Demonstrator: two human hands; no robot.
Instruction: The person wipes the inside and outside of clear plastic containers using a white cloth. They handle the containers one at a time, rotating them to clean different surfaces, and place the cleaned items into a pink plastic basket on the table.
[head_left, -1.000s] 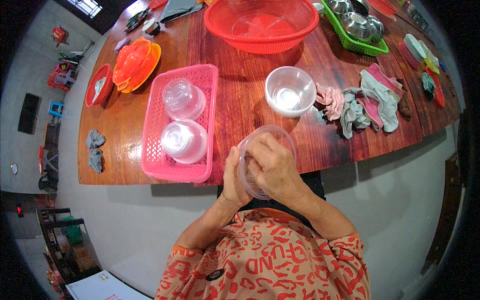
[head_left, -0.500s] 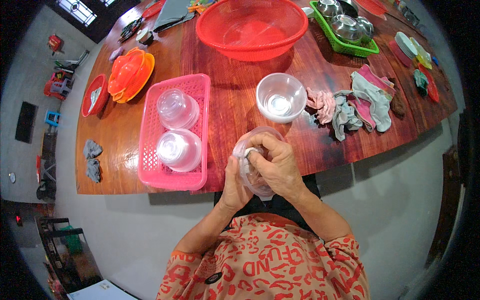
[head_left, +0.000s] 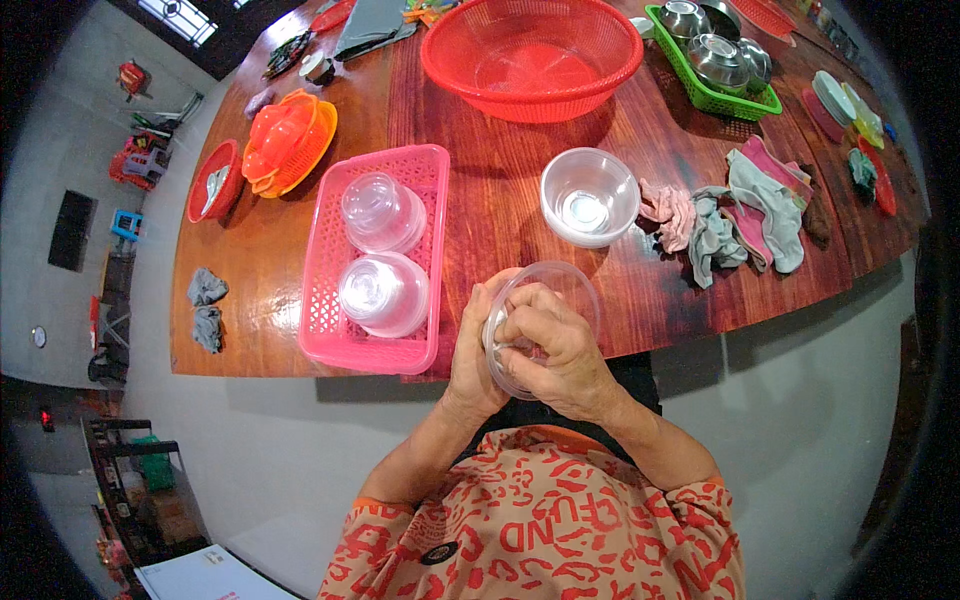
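Note:
Near the table's front edge, my left hand (head_left: pixel 472 350) grips a clear plastic bowl (head_left: pixel 580 290) from its left side, and the bowl is tilted. My right hand (head_left: pixel 552 350) reaches into it with bent fingers, pressing a pale cloth (head_left: pixel 501 338) against the inner wall; most of the cloth is hidden. Just beyond stands another clear bowl (head_left: pixel 588 196), upright and open at the top. To the left, a pink plastic basket (head_left: pixel 318 335) carries two upside-down stacks of clear bowls (head_left: pixel 383 212).
Crumpled cloths (head_left: pixel 750 205) lie to the right. A large red basin (head_left: pixel 530 85) stands at the back, beside a green basket (head_left: pixel 735 100) of metal bowls. Orange strainers (head_left: pixel 290 140), a small red basket (head_left: pixel 228 165) and grey rags (head_left: pixel 207 305) sit on the left.
The view has shifted, so the table's things appear further right. Inside the bowl my right hand's fingers have moved, and the bowl's mouth has turned more upward.

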